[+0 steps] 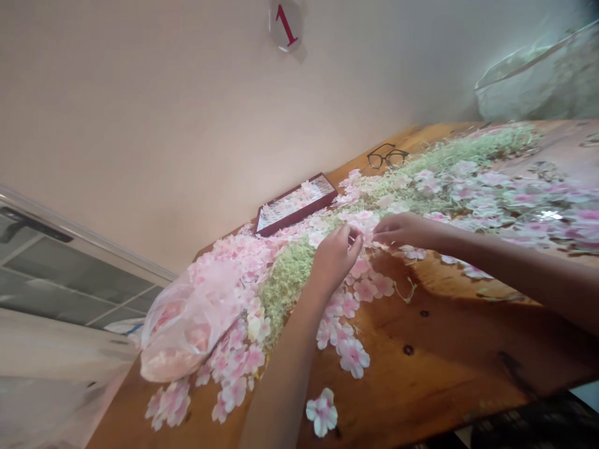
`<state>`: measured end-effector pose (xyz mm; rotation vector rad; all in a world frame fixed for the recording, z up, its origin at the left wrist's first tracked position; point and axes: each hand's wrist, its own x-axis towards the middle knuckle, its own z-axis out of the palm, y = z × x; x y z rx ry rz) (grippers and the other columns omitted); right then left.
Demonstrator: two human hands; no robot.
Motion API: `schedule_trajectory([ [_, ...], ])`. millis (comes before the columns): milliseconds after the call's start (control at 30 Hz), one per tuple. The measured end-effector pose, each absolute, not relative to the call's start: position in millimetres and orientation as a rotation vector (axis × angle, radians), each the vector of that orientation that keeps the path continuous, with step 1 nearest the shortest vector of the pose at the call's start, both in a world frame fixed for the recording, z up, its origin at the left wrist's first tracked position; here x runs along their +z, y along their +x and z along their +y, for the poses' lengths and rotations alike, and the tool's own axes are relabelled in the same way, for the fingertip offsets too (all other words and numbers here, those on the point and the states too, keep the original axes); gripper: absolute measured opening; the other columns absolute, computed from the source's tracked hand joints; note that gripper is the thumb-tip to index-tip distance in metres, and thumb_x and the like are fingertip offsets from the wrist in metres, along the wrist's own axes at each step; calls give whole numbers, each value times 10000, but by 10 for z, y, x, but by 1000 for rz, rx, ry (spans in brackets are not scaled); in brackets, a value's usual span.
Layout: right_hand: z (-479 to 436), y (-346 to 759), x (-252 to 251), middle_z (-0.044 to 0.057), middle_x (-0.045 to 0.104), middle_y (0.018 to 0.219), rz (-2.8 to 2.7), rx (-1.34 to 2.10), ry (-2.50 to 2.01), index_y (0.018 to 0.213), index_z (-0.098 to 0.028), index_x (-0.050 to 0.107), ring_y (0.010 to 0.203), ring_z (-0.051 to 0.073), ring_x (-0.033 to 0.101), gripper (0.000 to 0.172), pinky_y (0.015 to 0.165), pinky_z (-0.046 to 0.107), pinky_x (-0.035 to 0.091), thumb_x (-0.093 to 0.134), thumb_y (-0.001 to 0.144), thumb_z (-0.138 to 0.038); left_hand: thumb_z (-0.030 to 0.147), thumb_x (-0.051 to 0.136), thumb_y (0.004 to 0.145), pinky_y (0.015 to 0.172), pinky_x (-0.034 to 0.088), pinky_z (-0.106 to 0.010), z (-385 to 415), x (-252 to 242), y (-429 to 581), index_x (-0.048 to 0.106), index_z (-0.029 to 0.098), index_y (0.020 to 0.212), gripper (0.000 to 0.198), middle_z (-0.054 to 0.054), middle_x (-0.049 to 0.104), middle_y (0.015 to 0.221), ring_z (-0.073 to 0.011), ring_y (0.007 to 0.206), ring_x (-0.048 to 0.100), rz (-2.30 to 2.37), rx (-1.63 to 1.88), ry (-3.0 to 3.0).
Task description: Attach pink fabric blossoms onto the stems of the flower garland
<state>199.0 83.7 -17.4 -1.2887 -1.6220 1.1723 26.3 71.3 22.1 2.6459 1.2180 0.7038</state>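
Observation:
Over the flower-strewn middle of the table, my left hand (337,252) is closed, thumb and fingertips pinched together. Facing it a little to the right is my right hand (395,229), its fingers pressed together. Pale pink petals (364,221) show between and behind the fingertips; whatever each hand grips is too small to make out. Loose pink artificial flowers (353,357) lie spread around both hands. A clump of light green stems (287,274) rests left of my left wrist. One single flower (322,413) lies near the front edge, right of my left forearm.
Against the wall stands a shallow dark red box (299,209) with pale pieces inside. A clear plastic bag (187,330) of pink flowers sits at the left. Black-framed glasses (387,157) lie farther back, near more green stems (486,149). A large whitish bag (524,84) stands far right.

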Motion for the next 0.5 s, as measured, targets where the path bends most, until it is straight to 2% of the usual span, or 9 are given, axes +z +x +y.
schedule_trajectory([
  [100, 825, 2007, -120, 57, 597, 723, -1883, 808, -1388, 753, -180, 593, 680, 191, 552, 191, 669, 367, 444, 532, 664, -338, 242, 350, 810, 678, 407, -270, 701, 211, 273, 485, 153, 858, 168, -52, 571, 837, -151, 775, 525, 1223, 589, 2777],
  [200, 704, 1916, 2, 65, 574, 976, -1900, 875, -1125, 960, -197, 540, 897, 190, 528, 293, 770, 323, 424, 456, 733, -363, 238, 357, 808, 694, 409, -271, 694, 198, 285, 481, 152, 909, 182, -65, 572, 904, -165, 833, 521, 1179, 494, 2836],
  [267, 626, 1850, 76, 63, 550, 1042, -1859, 997, -1029, 1061, -206, 484, 957, 180, 506, 363, 799, 302, 412, 436, 751, -388, 247, 347, 815, 720, 407, -271, 687, 192, 294, 478, 162, 956, 211, -67, 568, 966, -171, 889, 514, 1127, 469, 2851],
  [400, 611, 1840, 114, 65, 593, 937, -1860, 1183, -983, 1051, -176, 502, 879, 184, 542, 393, 757, 302, 417, 477, 722, -389, 234, 366, 804, 703, 409, -260, 674, 210, 294, 487, 189, 962, 205, -46, 576, 973, -162, 873, 524, 1105, 473, 2819],
  [500, 666, 1914, 81, 39, 615, 812, -1860, 1190, -1027, 859, -177, 585, 796, 186, 556, 291, 687, 288, 417, 539, 671, -394, 247, 388, 793, 644, 407, -247, 672, 238, 280, 508, 186, 876, 158, -32, 591, 853, -142, 751, 535, 1172, 565, 2742],
])
